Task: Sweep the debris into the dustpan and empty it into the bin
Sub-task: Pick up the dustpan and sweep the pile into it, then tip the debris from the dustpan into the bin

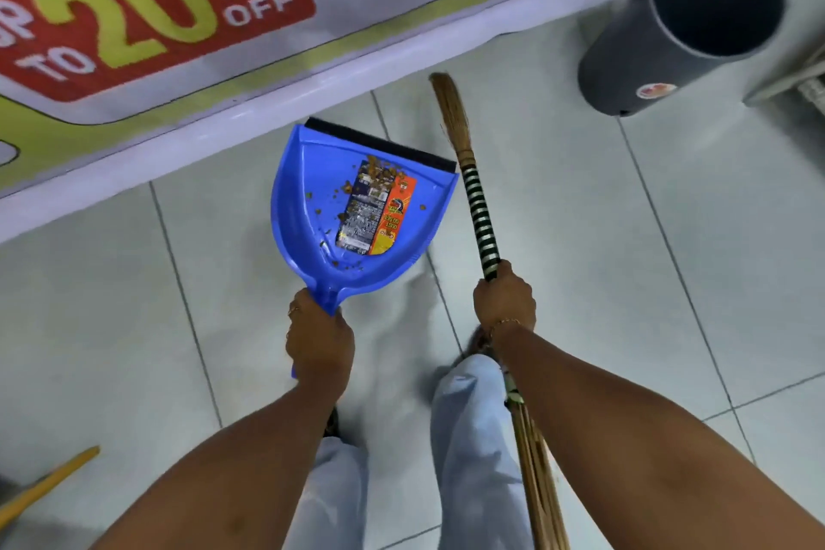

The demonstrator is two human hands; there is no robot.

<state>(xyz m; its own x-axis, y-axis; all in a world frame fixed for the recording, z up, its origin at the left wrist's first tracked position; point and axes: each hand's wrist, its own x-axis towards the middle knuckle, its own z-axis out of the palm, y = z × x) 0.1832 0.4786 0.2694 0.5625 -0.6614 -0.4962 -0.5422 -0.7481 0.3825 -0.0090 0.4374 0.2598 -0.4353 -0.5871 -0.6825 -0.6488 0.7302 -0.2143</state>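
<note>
Now the bin (683, 27) stands open on the tiled floor (558, 214), far right. Ahead, the dustpan (357, 210) is clamped level by the left hand (319, 337), debris (379, 174) inside; the broom (477, 201) is gripped by the right hand (504, 297). It should be kept level until over the bin.

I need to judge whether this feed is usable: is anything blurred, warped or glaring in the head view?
Head view: the dustpan, its debris and both hands are fairly sharp; the bin and the sale banner at the frame's top are smeared; wide-angle distortion bends the tile lines and tilts the bin; lighting is soft and even, with no harsh glare.
</note>
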